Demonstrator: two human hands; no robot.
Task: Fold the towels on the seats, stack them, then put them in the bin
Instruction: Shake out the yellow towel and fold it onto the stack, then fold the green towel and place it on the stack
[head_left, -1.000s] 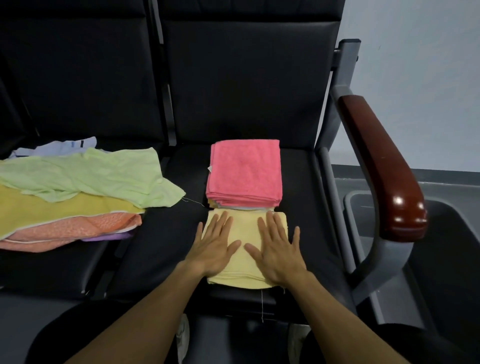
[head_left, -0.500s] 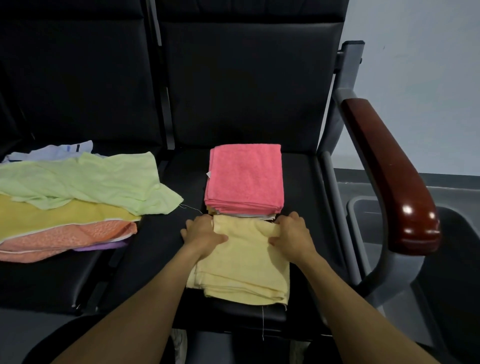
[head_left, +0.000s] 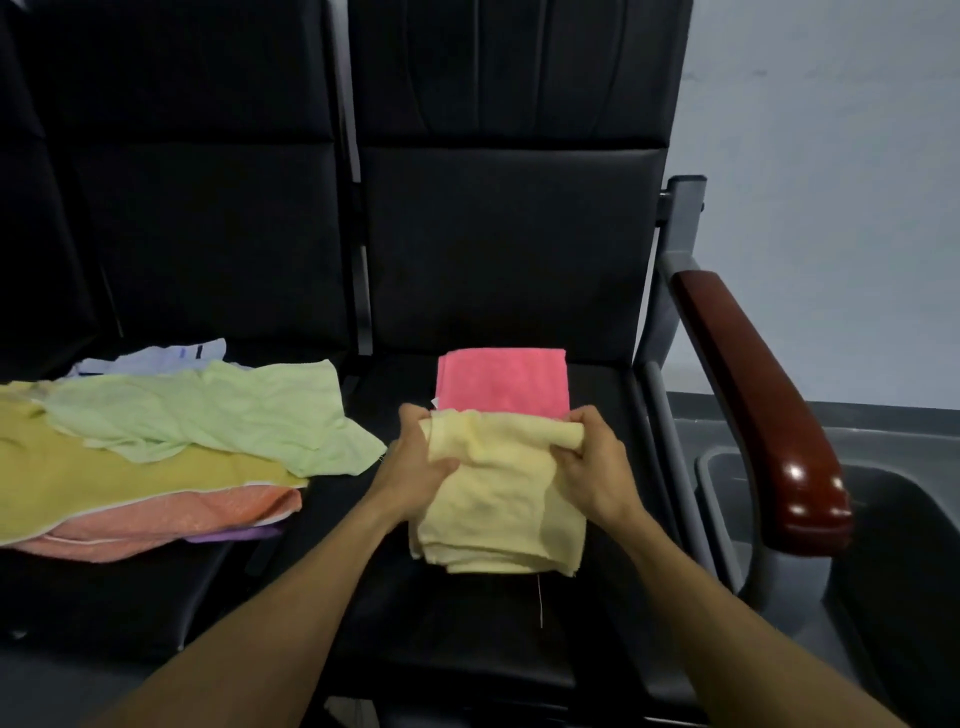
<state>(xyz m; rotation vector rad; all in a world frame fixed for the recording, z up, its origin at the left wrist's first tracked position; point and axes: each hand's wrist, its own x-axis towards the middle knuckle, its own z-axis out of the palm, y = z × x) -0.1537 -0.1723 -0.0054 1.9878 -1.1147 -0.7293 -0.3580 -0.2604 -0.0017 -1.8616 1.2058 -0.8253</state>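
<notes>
A person is standing over a row of black seats, seen from their own head looking down. Both hands are holding a folded pale yellow towel by its far edge, over the right seat. The left hand is gripping the towel's left corner with fingers curled around the cloth. The right hand is pinching the right corner, fingers closed on a rolled bit of fabric. The towel's near end is hanging down toward the seat cushion, with a loose thread trailing below it. Just behind the hands, a folded pink towel is lying on top of a stack on the same seat. On the left seat, unfolded towels are lying in a heap: a light green one on top, a mustard one and an orange one beneath. A grey bin is sitting on the floor to the right, past a wooden armrest.
</notes>
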